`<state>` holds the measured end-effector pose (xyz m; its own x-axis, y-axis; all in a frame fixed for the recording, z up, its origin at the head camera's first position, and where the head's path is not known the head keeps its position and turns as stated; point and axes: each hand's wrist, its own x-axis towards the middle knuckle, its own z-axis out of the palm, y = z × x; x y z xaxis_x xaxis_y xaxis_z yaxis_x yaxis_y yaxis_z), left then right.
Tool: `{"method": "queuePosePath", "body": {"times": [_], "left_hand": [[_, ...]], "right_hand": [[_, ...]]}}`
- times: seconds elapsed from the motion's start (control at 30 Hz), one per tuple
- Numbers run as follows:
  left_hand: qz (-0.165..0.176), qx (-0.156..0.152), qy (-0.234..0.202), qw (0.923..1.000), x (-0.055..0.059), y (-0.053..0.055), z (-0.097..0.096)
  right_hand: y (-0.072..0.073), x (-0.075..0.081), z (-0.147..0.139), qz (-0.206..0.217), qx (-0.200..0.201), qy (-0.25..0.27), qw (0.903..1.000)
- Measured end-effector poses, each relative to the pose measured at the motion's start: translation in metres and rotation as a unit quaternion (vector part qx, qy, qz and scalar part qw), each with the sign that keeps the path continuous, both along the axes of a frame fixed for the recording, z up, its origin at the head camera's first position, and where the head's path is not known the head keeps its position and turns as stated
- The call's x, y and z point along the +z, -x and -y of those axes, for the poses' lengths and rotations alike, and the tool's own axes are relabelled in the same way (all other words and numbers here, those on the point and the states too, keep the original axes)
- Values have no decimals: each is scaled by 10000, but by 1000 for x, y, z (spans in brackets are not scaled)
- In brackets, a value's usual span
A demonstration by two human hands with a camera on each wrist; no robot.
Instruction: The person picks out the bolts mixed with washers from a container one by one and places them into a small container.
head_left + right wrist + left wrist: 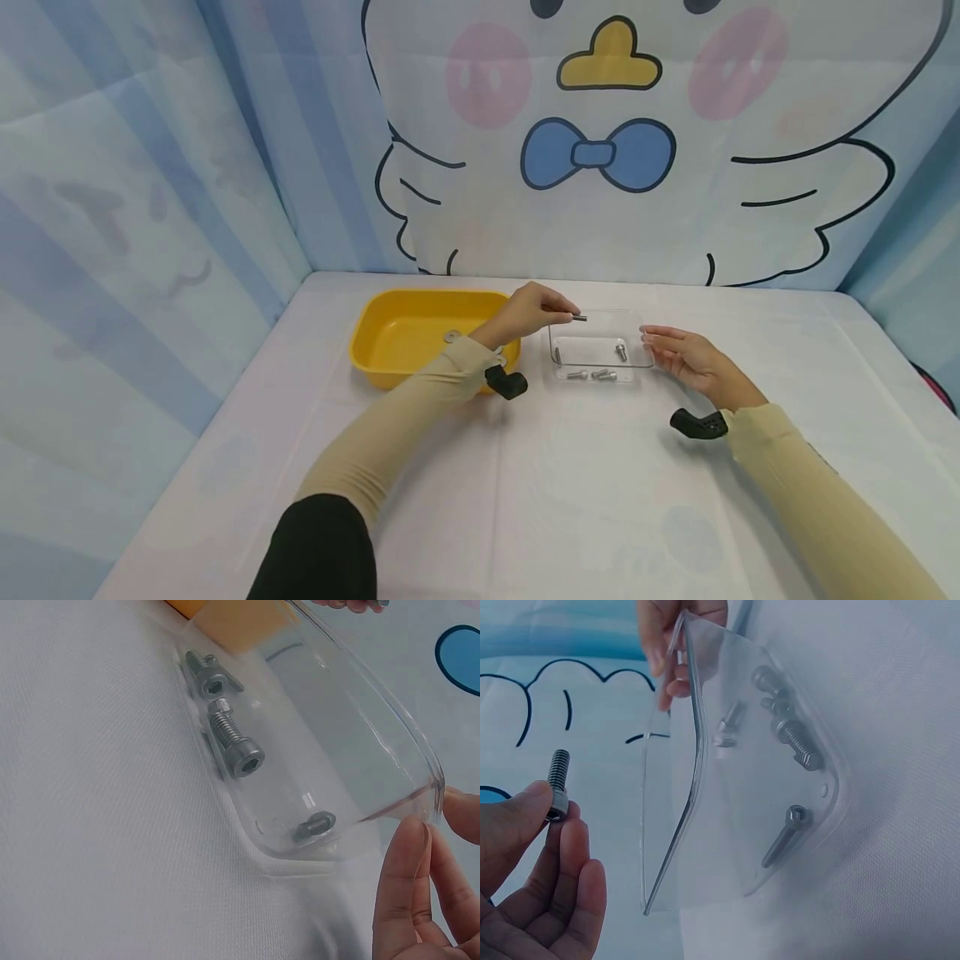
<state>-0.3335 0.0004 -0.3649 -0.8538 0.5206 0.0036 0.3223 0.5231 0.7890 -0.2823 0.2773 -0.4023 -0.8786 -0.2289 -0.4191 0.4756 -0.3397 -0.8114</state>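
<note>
Between thumb and fingertips my left hand (534,310) pinches a silver hex socket bolt (557,787), its threaded end pointing away from the palm. The hand is over the left part of a clear plastic box (600,340). My right hand (688,358) holds that box by the right rim, thumb and fingers on either side of the wall. Several socket-head bolts (238,746) lie loose on the box floor, most along the near side. The box sits tilted in the wrist views because of the camera angle.
A yellow plastic tray (363,337) stands left of the clear box, with several washers (452,336) inside; my left forearm passes over its right side. A white cloth (570,500) covers the table. Printed curtains (480,200) hang behind and at the left.
</note>
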Motion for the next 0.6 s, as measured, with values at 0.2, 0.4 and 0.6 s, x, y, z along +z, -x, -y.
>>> {"method": "queuePosePath", "body": {"times": [0.2, 0.4, 0.6], "left_hand": [[73, -32, 9, 10000, 0, 0, -4], [123, -98, -22, 9999, -1, 0, -6], [33, -147, -27, 9999, -2, -1, -9]], "right_hand": [[2, -1, 1, -35, -19, -254, 9997], [3, -2, 1, -19, -64, -301, 9995], [3, -1, 2, -82, -26, -318, 9995]]}}
